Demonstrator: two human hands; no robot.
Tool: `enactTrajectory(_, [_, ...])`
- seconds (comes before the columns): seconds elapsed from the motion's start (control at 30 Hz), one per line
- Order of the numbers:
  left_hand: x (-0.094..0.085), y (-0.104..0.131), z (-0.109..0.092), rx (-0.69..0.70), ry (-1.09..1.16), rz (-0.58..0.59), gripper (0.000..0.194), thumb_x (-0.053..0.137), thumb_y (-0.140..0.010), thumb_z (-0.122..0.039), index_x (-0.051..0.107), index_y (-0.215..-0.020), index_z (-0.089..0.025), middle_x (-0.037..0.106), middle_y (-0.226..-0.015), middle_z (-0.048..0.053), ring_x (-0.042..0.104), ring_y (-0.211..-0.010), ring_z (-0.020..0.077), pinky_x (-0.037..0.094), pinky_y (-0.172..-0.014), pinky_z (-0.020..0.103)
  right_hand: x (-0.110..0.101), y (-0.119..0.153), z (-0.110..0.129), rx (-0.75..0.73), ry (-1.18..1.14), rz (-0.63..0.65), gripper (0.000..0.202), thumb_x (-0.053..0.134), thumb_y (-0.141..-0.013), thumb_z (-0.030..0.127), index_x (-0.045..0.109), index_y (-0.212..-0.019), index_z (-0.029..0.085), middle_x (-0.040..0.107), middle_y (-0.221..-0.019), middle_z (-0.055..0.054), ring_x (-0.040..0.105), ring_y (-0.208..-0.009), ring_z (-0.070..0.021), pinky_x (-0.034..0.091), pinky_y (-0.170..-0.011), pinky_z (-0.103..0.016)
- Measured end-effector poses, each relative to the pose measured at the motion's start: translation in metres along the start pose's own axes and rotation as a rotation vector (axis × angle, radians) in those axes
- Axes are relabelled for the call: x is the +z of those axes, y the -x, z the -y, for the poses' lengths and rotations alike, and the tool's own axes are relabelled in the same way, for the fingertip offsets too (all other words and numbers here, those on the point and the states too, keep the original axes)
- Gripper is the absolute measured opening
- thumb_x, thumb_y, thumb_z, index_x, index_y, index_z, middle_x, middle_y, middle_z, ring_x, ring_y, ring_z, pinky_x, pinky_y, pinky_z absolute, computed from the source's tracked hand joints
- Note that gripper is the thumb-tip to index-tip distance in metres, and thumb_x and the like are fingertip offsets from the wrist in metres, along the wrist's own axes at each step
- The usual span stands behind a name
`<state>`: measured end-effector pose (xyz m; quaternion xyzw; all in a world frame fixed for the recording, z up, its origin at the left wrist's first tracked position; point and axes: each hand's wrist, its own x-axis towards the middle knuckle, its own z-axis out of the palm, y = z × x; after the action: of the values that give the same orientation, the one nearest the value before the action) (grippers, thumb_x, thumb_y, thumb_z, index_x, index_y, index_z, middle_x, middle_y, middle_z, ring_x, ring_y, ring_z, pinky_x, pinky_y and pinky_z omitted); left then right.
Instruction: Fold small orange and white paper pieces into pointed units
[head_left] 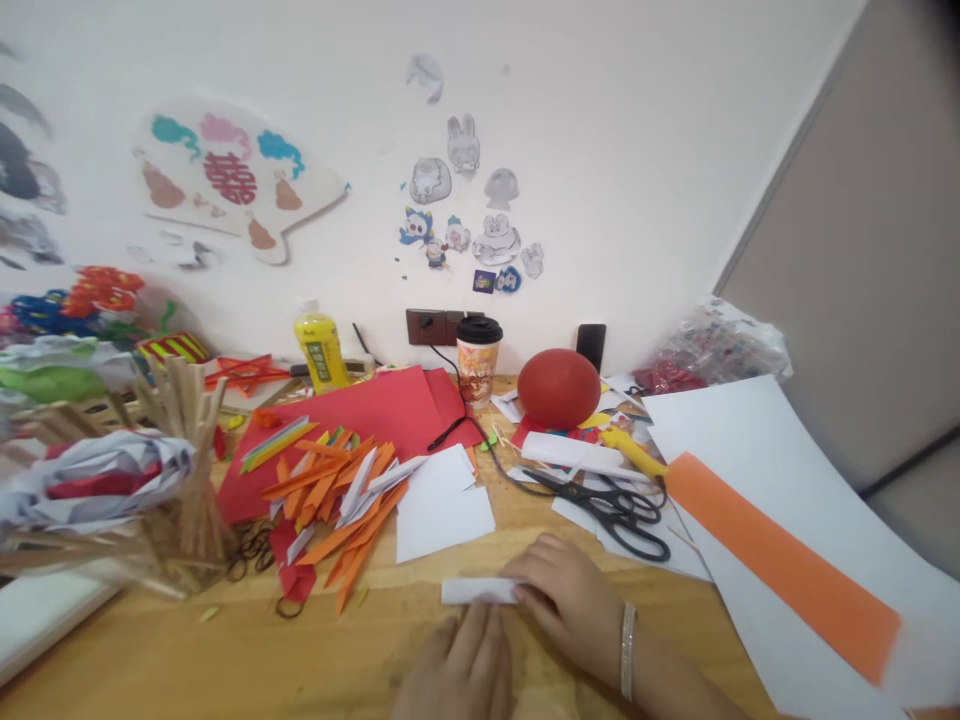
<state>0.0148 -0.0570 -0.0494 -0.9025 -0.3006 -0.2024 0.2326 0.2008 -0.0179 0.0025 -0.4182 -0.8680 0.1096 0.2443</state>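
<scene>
A small folded strip of white paper [474, 591] lies flat on the wooden table [300, 660], near its front edge. My right hand [566, 600], with a bracelet at the wrist, pinches the strip's right end between thumb and fingers. From below, my left hand [459, 668] presses its fingertips, held together, on the strip's lower edge. Just beyond the strip are white paper sheets [442, 515]. Black scissors [611, 510] lie behind my right hand. Folded orange strips [322, 490] are heaped to the left.
Red paper [375, 405], a yellow bottle [321, 348], a lidded cup [478, 365] and a red balloon [559, 388] stand or lie toward the wall. An orange strip [780, 565] crosses a large white sheet [750, 440] at right. Wooden sticks [184, 430] fill the left.
</scene>
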Motion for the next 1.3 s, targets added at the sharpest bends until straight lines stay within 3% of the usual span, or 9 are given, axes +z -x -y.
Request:
enactTrajectory(0.27, [-0.004, 0.002, 0.001, -0.151, 0.014, 0.168, 0.041, 0.047, -0.086, -0.043, 0.063, -0.11, -0.014, 0.063, -0.113, 0.016, 0.054, -0.106, 0.0284, 0.044, -0.085, 0.037, 0.004, -0.003, 0.0, 0.069, -0.015, 0.018, 0.022, 0.05, -0.08, 0.008, 0.064, -0.093, 0.019, 0.059, -0.086, -0.005, 0.052, -0.081, -0.0188, 0.042, -0.07, -0.03])
enactTrajectory(0.57, [-0.008, 0.001, -0.002, -0.183, 0.073, 0.286, 0.045, 0.047, -0.088, -0.043, 0.056, -0.12, -0.013, 0.059, -0.119, 0.018, 0.053, -0.11, 0.0283, 0.046, -0.085, 0.037, 0.004, -0.002, 0.0, 0.057, -0.036, 0.032, 0.02, 0.045, -0.083, 0.013, 0.063, -0.091, 0.018, 0.057, -0.085, -0.006, 0.05, -0.08, -0.0192, 0.041, -0.07, -0.032])
enactTrajectory(0.83, [-0.011, -0.003, -0.002, -0.137, 0.058, 0.303, 0.045, 0.044, -0.09, -0.042, 0.057, -0.119, -0.011, 0.06, -0.117, 0.019, 0.052, -0.11, 0.0283, 0.046, -0.083, 0.035, 0.006, 0.0, -0.001, 0.03, -0.054, 0.0, 0.021, 0.042, -0.083, 0.011, 0.062, -0.09, 0.018, 0.056, -0.085, -0.006, 0.049, -0.081, -0.0188, 0.04, -0.07, -0.031])
enactTrajectory(0.97, [-0.013, -0.004, -0.003, -0.175, 0.037, 0.343, 0.045, 0.041, -0.091, -0.045, 0.056, -0.121, -0.014, 0.06, -0.118, 0.016, 0.051, -0.113, 0.0263, 0.044, -0.087, 0.034, 0.01, -0.003, 0.004, 0.154, -0.09, 0.013, 0.013, 0.055, -0.08, 0.017, 0.061, -0.091, 0.019, 0.056, -0.088, -0.005, 0.05, -0.085, -0.0204, 0.039, -0.074, -0.033])
enactTrajectory(1.07, [-0.012, -0.003, -0.002, -0.151, 0.006, 0.281, 0.043, 0.039, -0.092, -0.044, 0.059, -0.117, -0.016, 0.062, -0.117, 0.013, 0.053, -0.112, 0.0255, 0.043, -0.087, 0.033, 0.011, -0.005, 0.007, 0.299, -0.115, 0.002, 0.025, 0.066, -0.07, 0.018, 0.061, -0.094, 0.02, 0.055, -0.093, -0.005, 0.049, -0.091, -0.0221, 0.038, -0.08, -0.035])
enactTrajectory(1.17, [-0.011, 0.003, -0.001, -0.134, -0.034, 0.207, 0.035, 0.042, -0.091, -0.036, 0.062, -0.112, -0.017, 0.063, -0.116, 0.013, 0.054, -0.111, 0.0266, 0.044, -0.086, 0.033, 0.006, -0.005, 0.004, 0.398, -0.146, 0.007, 0.029, 0.067, -0.066, 0.013, 0.062, -0.093, 0.022, 0.054, -0.096, -0.003, 0.048, -0.096, -0.022, 0.036, -0.084, -0.035])
enactTrajectory(1.3, [-0.012, 0.014, 0.002, -0.128, -0.03, 0.25, 0.034, 0.042, -0.088, -0.023, 0.06, -0.116, -0.017, 0.06, -0.121, 0.011, 0.054, -0.113, 0.0248, 0.045, -0.084, 0.031, -0.003, -0.001, -0.005, 0.442, -0.137, 0.08, 0.029, 0.068, -0.065, 0.015, 0.064, -0.09, 0.027, 0.054, -0.097, -0.001, 0.048, -0.098, -0.0225, 0.033, -0.086, -0.038])
